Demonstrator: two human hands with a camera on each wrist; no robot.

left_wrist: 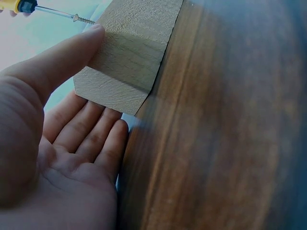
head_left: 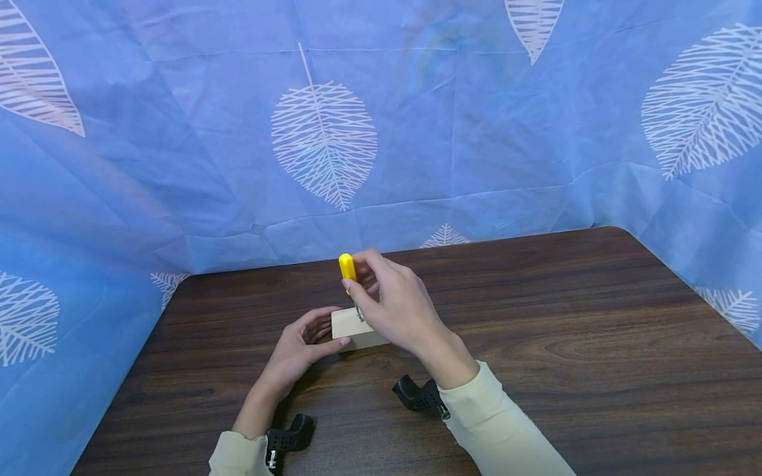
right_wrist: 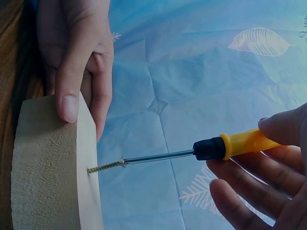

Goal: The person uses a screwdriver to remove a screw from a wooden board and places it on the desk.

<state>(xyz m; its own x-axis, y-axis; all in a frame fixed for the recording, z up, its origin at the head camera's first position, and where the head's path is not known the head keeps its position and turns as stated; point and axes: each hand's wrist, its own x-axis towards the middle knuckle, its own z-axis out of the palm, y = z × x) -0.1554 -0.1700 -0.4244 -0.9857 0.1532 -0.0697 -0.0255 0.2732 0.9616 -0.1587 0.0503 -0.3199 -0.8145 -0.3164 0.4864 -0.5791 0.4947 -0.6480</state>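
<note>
A pale wooden block (head_left: 351, 328) (left_wrist: 125, 52) (right_wrist: 53, 167) stands on the dark wood table (head_left: 536, 317). My left hand (head_left: 306, 344) (left_wrist: 62, 143) (right_wrist: 76, 52) grips the block, thumb on one face and fingers behind it. My right hand (head_left: 395, 301) (right_wrist: 268, 172) holds a yellow-handled screwdriver (head_left: 348, 270) (right_wrist: 216, 147) upright over the block. Its tip sits in a screw (right_wrist: 105, 166) (left_wrist: 82, 19) whose point is in the block's top face.
A blue cloth with white leaf prints (head_left: 324, 142) hangs behind and around the table. Black wrist mounts (head_left: 288, 436) (head_left: 419, 395) sit on both cream sleeves. The table's rounded far corners lie left and right of the block.
</note>
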